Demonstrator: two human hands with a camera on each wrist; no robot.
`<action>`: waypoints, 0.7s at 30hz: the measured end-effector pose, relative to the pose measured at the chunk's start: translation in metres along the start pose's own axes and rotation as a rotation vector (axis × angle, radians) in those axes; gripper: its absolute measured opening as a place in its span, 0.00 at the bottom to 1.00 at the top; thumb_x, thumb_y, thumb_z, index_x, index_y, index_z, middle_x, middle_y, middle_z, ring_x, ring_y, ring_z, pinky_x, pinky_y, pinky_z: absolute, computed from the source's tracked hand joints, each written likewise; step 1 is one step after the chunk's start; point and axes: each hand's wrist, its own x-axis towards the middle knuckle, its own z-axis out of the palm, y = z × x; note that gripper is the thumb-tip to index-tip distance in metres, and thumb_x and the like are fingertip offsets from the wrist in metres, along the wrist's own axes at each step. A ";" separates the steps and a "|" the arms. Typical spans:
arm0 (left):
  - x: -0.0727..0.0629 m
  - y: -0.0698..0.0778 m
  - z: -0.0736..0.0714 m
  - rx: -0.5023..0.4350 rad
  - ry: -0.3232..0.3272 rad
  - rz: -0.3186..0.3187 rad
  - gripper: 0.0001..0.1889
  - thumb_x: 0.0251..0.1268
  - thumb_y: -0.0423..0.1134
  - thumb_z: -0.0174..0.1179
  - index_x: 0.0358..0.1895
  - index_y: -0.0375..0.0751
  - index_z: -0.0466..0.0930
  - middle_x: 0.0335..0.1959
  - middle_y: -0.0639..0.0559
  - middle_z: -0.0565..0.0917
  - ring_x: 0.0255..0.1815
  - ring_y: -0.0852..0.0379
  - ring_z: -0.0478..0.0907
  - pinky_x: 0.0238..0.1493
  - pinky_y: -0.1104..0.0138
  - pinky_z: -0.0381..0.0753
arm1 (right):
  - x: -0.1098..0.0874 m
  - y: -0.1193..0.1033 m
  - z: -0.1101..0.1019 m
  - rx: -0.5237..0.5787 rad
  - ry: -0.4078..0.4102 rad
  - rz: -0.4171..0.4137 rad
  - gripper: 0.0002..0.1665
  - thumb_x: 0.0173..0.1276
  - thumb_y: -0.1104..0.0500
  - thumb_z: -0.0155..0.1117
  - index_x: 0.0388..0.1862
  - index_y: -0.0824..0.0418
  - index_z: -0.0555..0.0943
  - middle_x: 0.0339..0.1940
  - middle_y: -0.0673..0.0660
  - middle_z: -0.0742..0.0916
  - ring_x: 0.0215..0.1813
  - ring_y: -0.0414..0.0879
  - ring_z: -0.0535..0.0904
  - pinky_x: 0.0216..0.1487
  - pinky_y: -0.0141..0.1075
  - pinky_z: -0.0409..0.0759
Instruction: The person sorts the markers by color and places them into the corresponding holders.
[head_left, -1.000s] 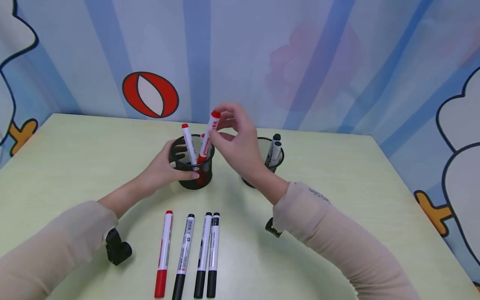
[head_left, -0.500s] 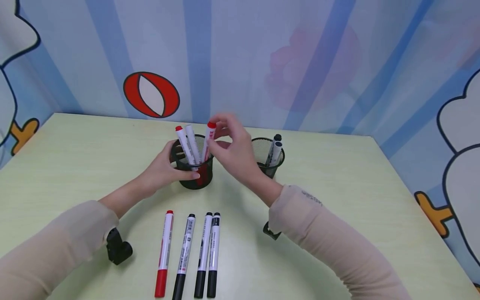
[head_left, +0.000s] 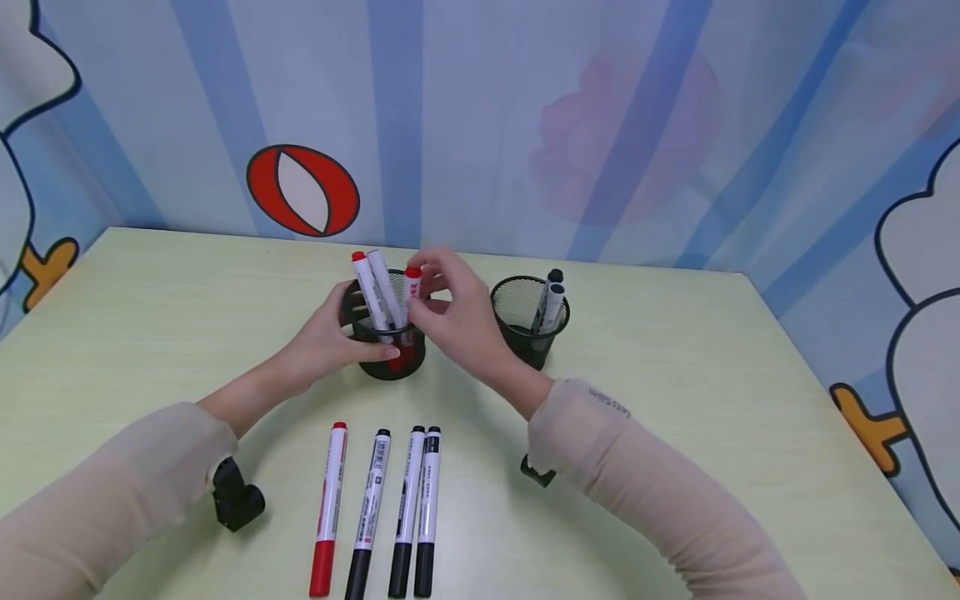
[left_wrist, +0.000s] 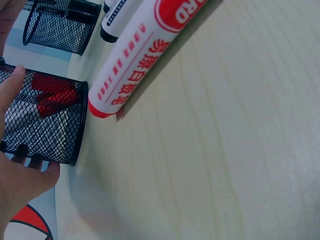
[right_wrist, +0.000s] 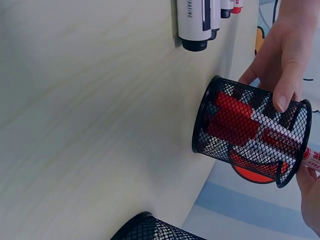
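My left hand [head_left: 315, 346] holds a black mesh pen cup [head_left: 392, 369] around its side, thumb across the front. Above the cup's right rim my right hand [head_left: 471, 327] pinches a red-capped whiteboard marker [head_left: 412, 282] near its top end; the lower part is inside the cup. Two other white-barrelled markers [head_left: 366, 283] lean left in the same cup, one with a red end showing. In the right wrist view, red caps [right_wrist: 232, 120] show through the mesh, and the held marker [right_wrist: 312, 159] sticks out past the rim between the fingers.
A second mesh cup [head_left: 525, 340] with two black-ended markers [head_left: 551, 304] stands to the right. On the pale table [head_left: 675, 375] in front lie a red marker [head_left: 327, 508] and several black markers [head_left: 369, 508] in a row. A patterned curtain [head_left: 480, 125] hangs behind.
My right hand has moved down and slightly left, lowering the red marker deeper into the cup. The other markers there now lean further left. My left hand keeps its hold.
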 end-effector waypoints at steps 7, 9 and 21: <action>-0.001 0.000 0.000 0.005 -0.002 -0.001 0.49 0.53 0.43 0.69 0.72 0.46 0.42 0.70 0.45 0.55 0.67 0.44 0.54 0.62 0.46 0.63 | -0.004 0.001 0.002 -0.047 -0.025 0.021 0.19 0.59 0.71 0.61 0.49 0.62 0.72 0.41 0.58 0.78 0.40 0.45 0.77 0.43 0.29 0.79; -0.001 0.001 0.000 0.006 -0.003 -0.001 0.49 0.53 0.43 0.69 0.72 0.46 0.42 0.70 0.46 0.55 0.67 0.45 0.54 0.62 0.46 0.63 | -0.004 0.001 0.003 -0.053 -0.032 0.015 0.19 0.59 0.72 0.61 0.49 0.63 0.72 0.41 0.59 0.78 0.40 0.45 0.77 0.43 0.28 0.79; -0.001 0.002 -0.001 0.005 0.003 -0.005 0.49 0.53 0.42 0.69 0.72 0.46 0.43 0.69 0.45 0.56 0.66 0.45 0.55 0.62 0.46 0.63 | -0.007 0.002 0.004 -0.058 -0.036 -0.037 0.19 0.59 0.72 0.61 0.50 0.65 0.71 0.45 0.58 0.76 0.42 0.45 0.76 0.46 0.28 0.78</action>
